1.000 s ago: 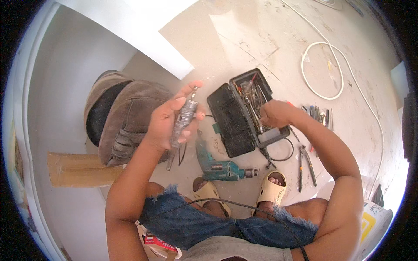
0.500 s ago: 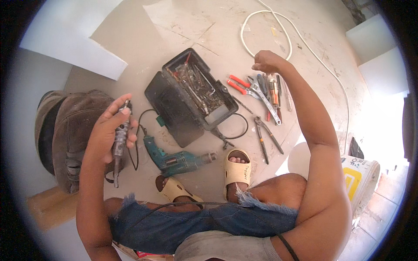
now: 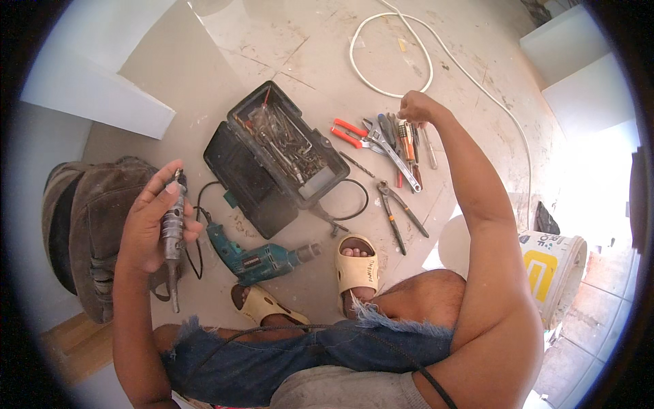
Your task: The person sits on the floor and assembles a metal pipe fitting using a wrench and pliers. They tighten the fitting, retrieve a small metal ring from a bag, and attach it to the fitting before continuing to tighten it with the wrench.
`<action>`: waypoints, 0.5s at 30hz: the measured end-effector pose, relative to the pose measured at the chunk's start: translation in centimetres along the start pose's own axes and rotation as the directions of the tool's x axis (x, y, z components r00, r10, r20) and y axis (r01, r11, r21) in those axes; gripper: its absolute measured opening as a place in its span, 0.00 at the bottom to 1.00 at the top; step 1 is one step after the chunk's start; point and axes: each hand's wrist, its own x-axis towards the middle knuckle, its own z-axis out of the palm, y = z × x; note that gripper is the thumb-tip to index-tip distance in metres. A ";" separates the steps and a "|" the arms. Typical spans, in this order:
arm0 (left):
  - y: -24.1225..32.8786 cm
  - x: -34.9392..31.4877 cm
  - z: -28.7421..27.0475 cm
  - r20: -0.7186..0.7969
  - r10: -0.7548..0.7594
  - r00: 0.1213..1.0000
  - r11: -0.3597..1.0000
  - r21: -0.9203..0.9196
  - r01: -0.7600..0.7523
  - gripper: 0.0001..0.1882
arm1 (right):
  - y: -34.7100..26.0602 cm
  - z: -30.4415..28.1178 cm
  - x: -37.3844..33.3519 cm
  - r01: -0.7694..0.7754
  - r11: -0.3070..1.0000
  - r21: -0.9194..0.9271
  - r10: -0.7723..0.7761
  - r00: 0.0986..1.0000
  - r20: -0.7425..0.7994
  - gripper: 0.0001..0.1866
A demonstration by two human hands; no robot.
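Note:
My left hand [image 3: 146, 228] is closed round a grey, ribbed cylindrical tool [image 3: 173, 228] with a thin rod pointing down toward me; its exact kind I cannot make out. My right hand [image 3: 419, 108] reaches to the far end of a row of hand tools, its fingers curled and partly hidden. Just under it lie an orange-handled screwdriver [image 3: 407, 140] and dark-handled tools. To their left are red-handled pliers [image 3: 349, 133] and an adjustable wrench [image 3: 392, 151], with pincers [image 3: 395, 211] nearer to me.
An open black toolbox [image 3: 228, 163] full of bits stands in the middle. A teal power drill [image 3: 262, 262] lies before my sandalled feet. A brown backpack [image 3: 102, 232] is at left, a white bucket [image 3: 555, 273] at right. A white cable [image 3: 353, 51] loops across the far floor.
My right hand has come down closer to the ends of the hand tools. My left hand keeps its hold on the grey tool. The whole view has shifted a little.

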 end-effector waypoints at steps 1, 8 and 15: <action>0.1 0.0 0.1 0.007 -0.003 1.000 1.000 -0.004 0.003 0.28 | 0.0 0.2 0.0 0.008 1.000 0.007 -0.008 1.000 -0.004 0.14; 0.4 -0.2 0.2 -0.010 -0.004 1.000 0.998 0.055 0.005 0.25 | -1.8 1.3 0.5 0.160 0.980 -0.122 -0.161 0.987 -0.005 0.15; 0.5 -0.3 0.2 -0.040 0.038 0.998 0.996 0.078 -0.035 0.25 | -4.8 4.9 1.1 0.218 0.975 -0.043 -0.213 0.973 0.093 0.15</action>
